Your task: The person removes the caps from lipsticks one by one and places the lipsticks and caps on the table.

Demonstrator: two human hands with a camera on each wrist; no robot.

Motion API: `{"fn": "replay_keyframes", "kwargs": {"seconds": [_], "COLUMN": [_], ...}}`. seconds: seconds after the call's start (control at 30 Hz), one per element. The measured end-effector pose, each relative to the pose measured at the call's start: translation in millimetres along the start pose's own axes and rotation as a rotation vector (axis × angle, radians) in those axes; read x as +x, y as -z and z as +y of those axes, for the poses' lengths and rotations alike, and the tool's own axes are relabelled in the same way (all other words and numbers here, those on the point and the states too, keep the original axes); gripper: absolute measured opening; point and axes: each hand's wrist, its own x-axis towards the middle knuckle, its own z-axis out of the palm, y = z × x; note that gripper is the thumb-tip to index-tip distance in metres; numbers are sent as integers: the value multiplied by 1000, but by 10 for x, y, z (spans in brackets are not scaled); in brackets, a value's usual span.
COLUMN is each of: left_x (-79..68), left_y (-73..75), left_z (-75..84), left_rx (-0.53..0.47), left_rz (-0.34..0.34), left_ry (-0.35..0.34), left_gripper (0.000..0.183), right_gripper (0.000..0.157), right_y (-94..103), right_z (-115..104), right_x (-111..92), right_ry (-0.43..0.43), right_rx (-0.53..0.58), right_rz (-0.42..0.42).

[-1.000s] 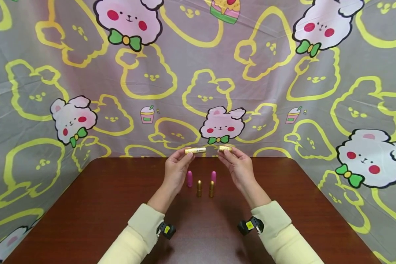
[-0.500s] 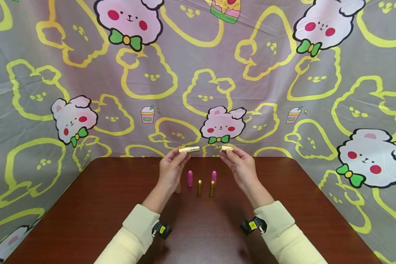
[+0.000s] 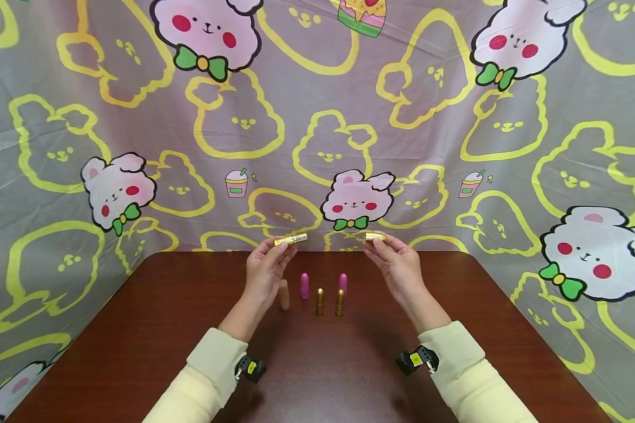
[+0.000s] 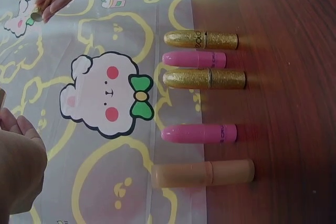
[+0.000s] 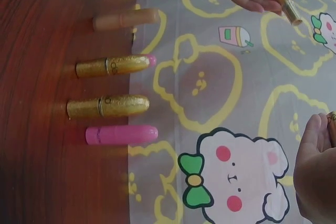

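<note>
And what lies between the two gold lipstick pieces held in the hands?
Nothing: the head view shows a bare gap between the held gold lipstick tube and gold cap, only patterned cloth behind.

Right of the tan tube (image 4: 184, 174), the near pink tube (image 4: 190, 134) bears small dark letters at its base, seemingly "CRU" after a blurred character. Further right of the tan tube, the far pink tube (image 4: 186, 59) shows similar small lettering, and the far gold tube (image 4: 180, 39) has larger letters, apparently including "olo". Between the tan tube and those two, the near gold tube (image 5: 92, 68) carries dark letters, seemingly with an O, otherwise blurred. Above and right of the tan tube, the gold piece (image 5: 332, 129) in the right hand (image 5: 319, 179) shows an unreadable, cropped mark.
</note>
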Motion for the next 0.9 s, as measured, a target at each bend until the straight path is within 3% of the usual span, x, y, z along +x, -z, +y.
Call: {"fn": "replay_keyframes", "kwargs": {"seconds": [0.9], "left_x": [33], "left_y": [261], "left_z": [240], "left_rx": [65], "left_rz": [69], "left_ry": [-50], "left_gripper": [23], "right_gripper": [12], "right_y": [399], "right_z": [-161], "right_x": [63], "right_ry": [37], "right_rx": [-20], "right_rz": [-13]}}
